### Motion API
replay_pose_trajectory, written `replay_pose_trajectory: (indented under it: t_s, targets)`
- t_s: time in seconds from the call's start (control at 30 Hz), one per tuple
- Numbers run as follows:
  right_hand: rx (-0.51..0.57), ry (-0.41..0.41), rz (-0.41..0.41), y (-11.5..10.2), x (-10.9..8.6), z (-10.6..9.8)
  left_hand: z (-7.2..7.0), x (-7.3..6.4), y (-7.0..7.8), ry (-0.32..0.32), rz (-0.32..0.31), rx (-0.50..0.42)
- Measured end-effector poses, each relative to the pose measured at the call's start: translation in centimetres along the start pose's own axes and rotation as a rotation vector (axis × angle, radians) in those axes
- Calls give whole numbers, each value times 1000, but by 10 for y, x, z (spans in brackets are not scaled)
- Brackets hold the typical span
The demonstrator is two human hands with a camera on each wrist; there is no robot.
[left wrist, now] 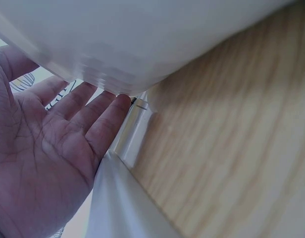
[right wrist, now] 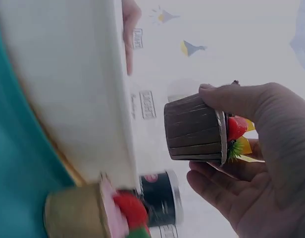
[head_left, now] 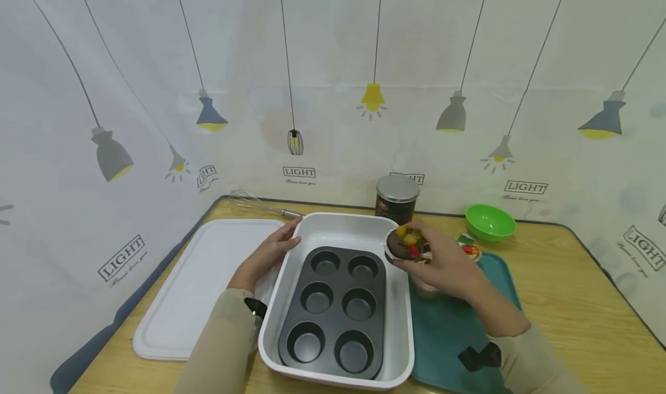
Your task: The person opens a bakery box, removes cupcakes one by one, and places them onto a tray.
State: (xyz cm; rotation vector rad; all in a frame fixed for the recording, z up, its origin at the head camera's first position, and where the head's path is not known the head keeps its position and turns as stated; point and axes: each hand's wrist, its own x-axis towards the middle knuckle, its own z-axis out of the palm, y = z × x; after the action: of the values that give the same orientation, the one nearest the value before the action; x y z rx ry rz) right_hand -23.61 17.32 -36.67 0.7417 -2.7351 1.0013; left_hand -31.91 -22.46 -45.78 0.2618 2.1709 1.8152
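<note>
A cupcake (head_left: 399, 246) in a brown pleated paper cup, topped with red and yellow fruit pieces, is held by my right hand (head_left: 442, 262) over the right rim of a deep white pan (head_left: 404, 324). In the right wrist view the thumb and fingers grip this cupcake (right wrist: 194, 130) round its cup, tipped sideways in that picture. Inside the pan lies a dark muffin tin (head_left: 338, 278) with several round wells. My left hand (head_left: 265, 255) holds the pan's left wall, thumb over the rim, fingers (left wrist: 105, 124) against the outside.
Right of the pan, a teal tray (head_left: 458, 330) bears another cupcake (right wrist: 76, 213) with pink topping. Behind stand a dark lidded tin (head_left: 396, 200) and a green bowl (head_left: 490, 222). A white board (head_left: 192, 290) and a whisk (head_left: 260, 205) lie on the left.
</note>
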Motion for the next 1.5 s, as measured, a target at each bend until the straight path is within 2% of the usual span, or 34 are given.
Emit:
replay_pose_trajectory:
  t_s: [0.2,0.33,0.43,0.6,0.73,0.87,1.07,1.33,1.5]
  targets:
    - [-44,16,-48,14,-30,-24,1,-2,2,11,2,7]
    - [-72,-33,-87,23,-45,-34,-1,-1,1,6,10,2]
    - [-61,-122,-103,27,-51,-36,-3,-1,1,8,17,-5]
    - [1,-336,-103,26,-56,-33,-3,-2,0,4,15,-3]
    - [41,-502,-58,26,-60,-29,-2,-2,0,4,16,-3]
    - [42,-596,2,25,-61,-24,-1,-2,1,2,18,-6]
    - [66,-645,32,26,-61,-18,-1,-4,0,7,11,3]
    - [217,-720,152,27,-59,-15,-2,-5,-1,28,2,12]
    - [257,-733,156,30,-60,-13,-1,-6,-2,30,-1,12]
